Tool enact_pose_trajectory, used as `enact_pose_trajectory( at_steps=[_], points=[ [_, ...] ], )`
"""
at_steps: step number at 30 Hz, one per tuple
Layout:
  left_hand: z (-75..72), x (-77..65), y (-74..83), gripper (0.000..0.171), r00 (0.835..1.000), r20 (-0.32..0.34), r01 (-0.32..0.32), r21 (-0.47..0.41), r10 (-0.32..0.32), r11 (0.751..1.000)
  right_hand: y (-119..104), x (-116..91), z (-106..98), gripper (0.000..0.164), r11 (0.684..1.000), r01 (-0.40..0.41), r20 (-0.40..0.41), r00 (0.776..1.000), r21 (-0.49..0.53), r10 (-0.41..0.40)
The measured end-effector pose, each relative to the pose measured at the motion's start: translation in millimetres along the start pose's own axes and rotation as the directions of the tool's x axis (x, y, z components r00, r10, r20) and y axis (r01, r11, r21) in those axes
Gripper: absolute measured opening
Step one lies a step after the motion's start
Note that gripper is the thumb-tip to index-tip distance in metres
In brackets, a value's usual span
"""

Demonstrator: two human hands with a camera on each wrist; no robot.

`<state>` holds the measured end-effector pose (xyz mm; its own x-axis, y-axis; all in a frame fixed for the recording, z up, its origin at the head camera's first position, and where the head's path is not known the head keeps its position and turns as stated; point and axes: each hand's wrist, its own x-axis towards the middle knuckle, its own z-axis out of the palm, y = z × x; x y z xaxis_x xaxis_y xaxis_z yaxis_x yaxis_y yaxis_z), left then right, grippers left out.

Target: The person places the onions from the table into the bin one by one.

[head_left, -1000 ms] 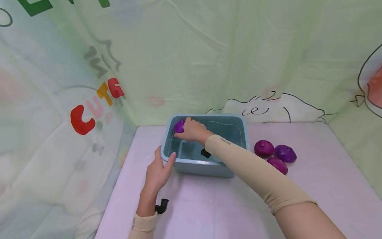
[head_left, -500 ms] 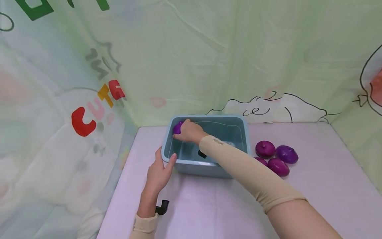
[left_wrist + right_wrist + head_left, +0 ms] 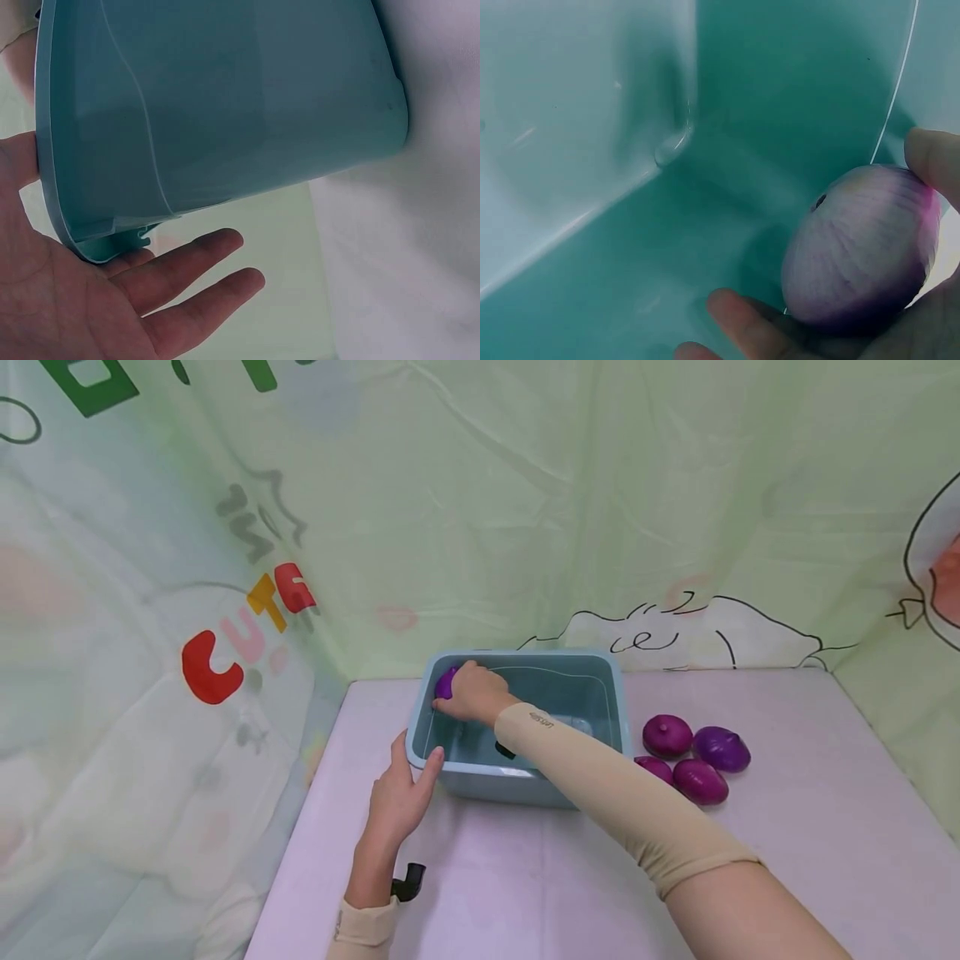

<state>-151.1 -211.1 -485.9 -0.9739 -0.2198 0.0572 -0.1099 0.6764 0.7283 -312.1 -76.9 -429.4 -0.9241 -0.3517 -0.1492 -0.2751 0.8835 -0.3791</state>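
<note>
right hand (image 3: 476,692) pinches a purple onion (image 3: 862,247) inside the blue tub (image 3: 487,768), left hand (image 3: 400,797) spread at its corner; a slack pinch could drop the onion!

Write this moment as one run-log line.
Left hand: touching bin corner | right hand: holding onion inside bin | table: four more onions, right of bin

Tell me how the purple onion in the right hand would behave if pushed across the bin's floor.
The purple onion would probably roll, since its sides are rounded. It seems fairly firm: no dent shows beside the thumb of the right hand. The smooth inside of the bin might let it slide.
</note>
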Motion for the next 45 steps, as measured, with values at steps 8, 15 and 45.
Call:
enact_pose_trajectory(
  at_steps=[8,15,45],
  points=[
    [0.0,-0.7,0.0,0.087,1.000,0.002,0.000,0.002,0.000,1.000,-1.3,-0.9,0.4,0.073,0.998,-0.003,0.021,1.000,-0.055,0.004],
    [-0.8,-1.7,0.8,0.090,1.000,0.000,-0.008,-0.002,0.008,1.000,0.2,-2.1,-1.7,0.070,0.995,0.036,0.026,0.999,-0.098,-0.033],
    [-1.8,-1.5,0.6,0.091,1.000,0.012,-0.009,0.007,0.009,1.000,4.5,-26.9,-22.7,0.068,0.996,0.080,0.048,0.996,-0.039,-0.078]
  ],
)
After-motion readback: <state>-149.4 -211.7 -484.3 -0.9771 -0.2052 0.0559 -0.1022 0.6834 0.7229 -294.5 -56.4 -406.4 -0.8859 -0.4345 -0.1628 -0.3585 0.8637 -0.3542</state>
